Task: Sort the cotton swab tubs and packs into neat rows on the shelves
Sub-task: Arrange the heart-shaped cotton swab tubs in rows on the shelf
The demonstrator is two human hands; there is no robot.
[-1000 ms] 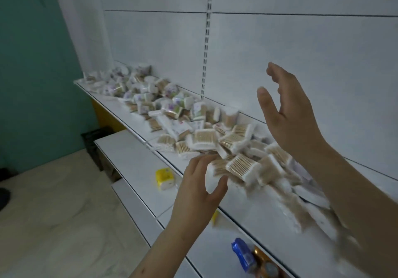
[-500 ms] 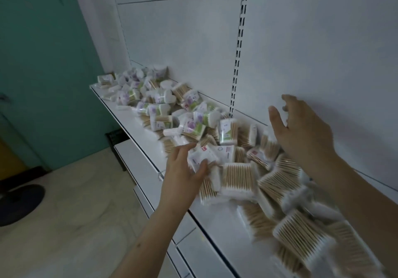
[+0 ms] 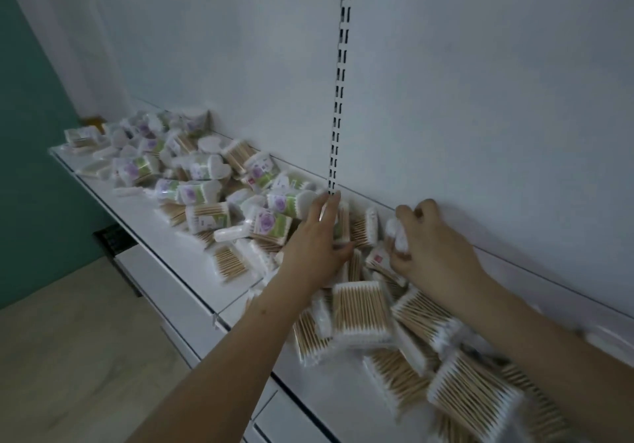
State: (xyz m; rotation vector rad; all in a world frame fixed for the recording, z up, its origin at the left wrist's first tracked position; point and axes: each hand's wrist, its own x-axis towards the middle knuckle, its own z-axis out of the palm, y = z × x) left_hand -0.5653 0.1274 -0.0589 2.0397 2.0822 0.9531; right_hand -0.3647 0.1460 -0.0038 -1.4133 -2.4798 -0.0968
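Observation:
A long heap of cotton swab tubs (image 3: 267,223) with purple and green labels and flat clear packs (image 3: 362,312) of wooden swabs covers the white shelf (image 3: 164,223). My left hand (image 3: 317,247) lies flat in the middle of the heap, fingers straight and together, pressed against tubs near the back panel. To its right my right hand (image 3: 429,250) is curled around a small white pack (image 3: 398,236) close to the back wall. Larger packs (image 3: 473,398) lie tumbled under my right forearm.
A white back panel with a slotted upright (image 3: 339,92) rises behind the shelf. Lower white shelves (image 3: 161,288) step out below the front edge. A teal wall (image 3: 31,154) and pale floor (image 3: 68,356) lie to the left, with a dark crate (image 3: 109,236) under the shelf.
Both hands have moved deeper into the heap toward the back panel. My left hand let go of the pack it held and flattened. My right hand dropped and closed on a small pack.

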